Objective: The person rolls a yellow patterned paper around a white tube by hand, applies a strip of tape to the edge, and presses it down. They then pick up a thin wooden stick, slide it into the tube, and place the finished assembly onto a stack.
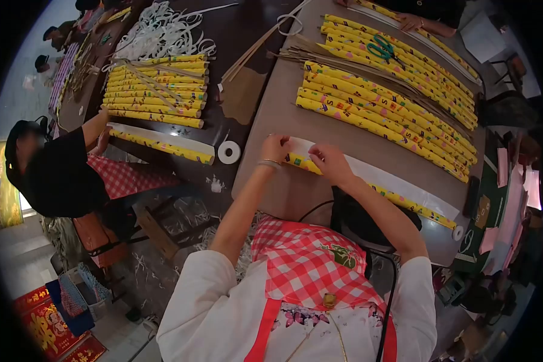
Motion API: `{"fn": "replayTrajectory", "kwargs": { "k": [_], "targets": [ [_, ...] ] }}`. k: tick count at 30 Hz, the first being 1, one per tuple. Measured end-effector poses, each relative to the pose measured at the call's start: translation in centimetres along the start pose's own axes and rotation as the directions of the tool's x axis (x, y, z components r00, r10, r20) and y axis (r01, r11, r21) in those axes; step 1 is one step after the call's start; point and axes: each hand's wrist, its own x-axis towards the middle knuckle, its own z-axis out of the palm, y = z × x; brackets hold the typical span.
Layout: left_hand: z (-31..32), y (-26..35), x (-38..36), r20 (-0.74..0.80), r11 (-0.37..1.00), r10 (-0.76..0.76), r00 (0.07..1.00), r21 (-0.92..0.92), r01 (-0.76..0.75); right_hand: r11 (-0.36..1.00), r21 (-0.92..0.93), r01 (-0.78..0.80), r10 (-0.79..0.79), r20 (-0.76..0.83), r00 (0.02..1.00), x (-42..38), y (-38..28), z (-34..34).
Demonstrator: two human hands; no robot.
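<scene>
A partly unrolled roll of yellow patterned wrapping paper (398, 200) lies along the near edge of the brown table, its white inner side showing as a flap. At the roll's left end, my left hand (276, 148) is closed with its fingers on the paper. Just to the right, my right hand (333, 164) hovers over the paper's edge, fingers pinched together. Whatever sits between those fingertips is too small to make out. Beyond both hands, several finished yellow rolls (380, 123) lie side by side.
Green-handled scissors (381, 47) rest on the far rolls beside brown paper strips (320, 53). A roll of white tape (228, 152) lies on the dark table to the left, where a co-worker (60, 163) handles another yellow roll (163, 145). A small white tape roll (458, 232) sits by the right edge.
</scene>
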Motion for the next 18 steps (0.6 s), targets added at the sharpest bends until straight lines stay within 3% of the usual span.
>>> {"fn": "replayTrajectory", "kwargs": {
  "k": [4,6,9,12,16,18],
  "targets": [
    [-0.2,-0.3,0.1,0.055,0.993,-0.045,0.997,-0.109,0.051,0.995,-0.1,0.022,-0.022,0.002,1.0,3.5,0.5,2.7],
    [-0.6,-0.5,0.3,0.057,0.995,0.052,0.997,-0.089,-0.047,0.982,-0.19,0.022,-0.026,-0.02,0.999,4.5,0.9,3.8],
    [-0.8,-1.0,0.7,0.152,0.992,0.039,0.988,-0.122,-0.02,0.982,-0.181,-0.044,0.035,-0.053,0.998,5.1,1.6,5.0],
    [-0.7,-1.4,1.0,0.118,0.99,0.121,0.986,-0.089,-0.111,0.982,-0.188,-0.032,0.021,-0.059,0.998,5.2,2.0,5.5],
    [0.1,-2.7,1.7,0.18,0.986,0.138,0.974,-0.114,-0.119,0.981,-0.19,-0.045,0.029,-0.086,0.996,5.2,2.4,5.6],
    [-0.1,-2.4,1.6,0.14,0.988,0.155,0.978,-0.037,-0.151,0.979,-0.197,-0.059,0.037,-0.11,0.993,5.2,2.2,5.9]
  ]
}}
